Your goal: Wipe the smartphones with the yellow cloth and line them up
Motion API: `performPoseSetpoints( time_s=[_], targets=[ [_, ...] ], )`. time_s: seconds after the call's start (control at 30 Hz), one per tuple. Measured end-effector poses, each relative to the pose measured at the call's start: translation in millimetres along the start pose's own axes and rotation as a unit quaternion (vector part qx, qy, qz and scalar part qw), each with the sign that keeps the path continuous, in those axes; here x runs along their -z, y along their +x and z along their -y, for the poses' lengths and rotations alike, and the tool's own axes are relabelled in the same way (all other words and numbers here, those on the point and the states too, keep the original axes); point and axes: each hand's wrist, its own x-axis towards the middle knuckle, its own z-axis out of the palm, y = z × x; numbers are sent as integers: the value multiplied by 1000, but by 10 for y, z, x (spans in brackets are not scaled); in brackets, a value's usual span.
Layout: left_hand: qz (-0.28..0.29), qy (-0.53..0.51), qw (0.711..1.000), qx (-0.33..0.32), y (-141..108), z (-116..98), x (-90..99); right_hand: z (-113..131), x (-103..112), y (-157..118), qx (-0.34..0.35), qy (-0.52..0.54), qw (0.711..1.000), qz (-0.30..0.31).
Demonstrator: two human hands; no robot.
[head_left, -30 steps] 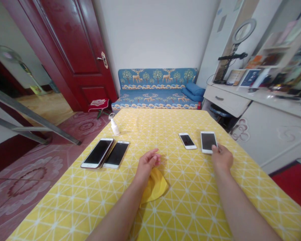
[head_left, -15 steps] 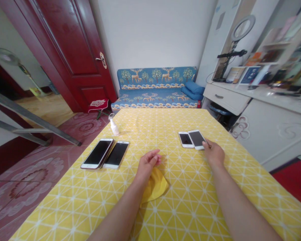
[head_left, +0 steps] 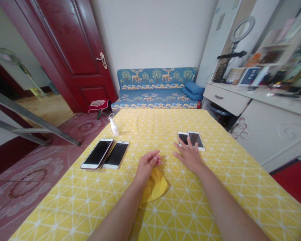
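My right hand point(head_left: 190, 156) lies flat with its fingers spread, the fingertips at the lower edges of two white-framed smartphones. The smaller phone point(head_left: 183, 138) is partly overlapped by the larger one point(head_left: 196, 140). My left hand point(head_left: 147, 164) rests loosely curled on the yellow patterned tablecloth point(head_left: 190, 214), holding nothing. Just below it lies a folded yellow cloth point(head_left: 155, 186), partly under my left wrist. Two larger smartphones point(head_left: 97, 154) point(head_left: 116, 154) lie side by side to the left of my left hand, with dark screens.
A small white spray bottle point(head_left: 114, 128) stands near the table's far left corner. A blue deer-patterned sofa point(head_left: 155, 97) lies beyond the far edge. A white desk point(head_left: 225, 98) with a ring light stands at the right, and a dark red door point(head_left: 65, 50) at the left.
The larger white phone has slid left against the smaller one and now sits straighter. My right hand has moved left and opened its fingers. My left hand has not moved.
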Motion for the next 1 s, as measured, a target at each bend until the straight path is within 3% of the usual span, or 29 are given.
performPoseSetpoints(
  time_s=[0.17,1.0],
  targets=[
    [2,-9,1000,5,-6,-6,-5,-35,-1,11,-33,-7,999,40],
    [7,-14,1000,5,-7,2,4,-28,6,36,-45,11,998,38]
  ],
)
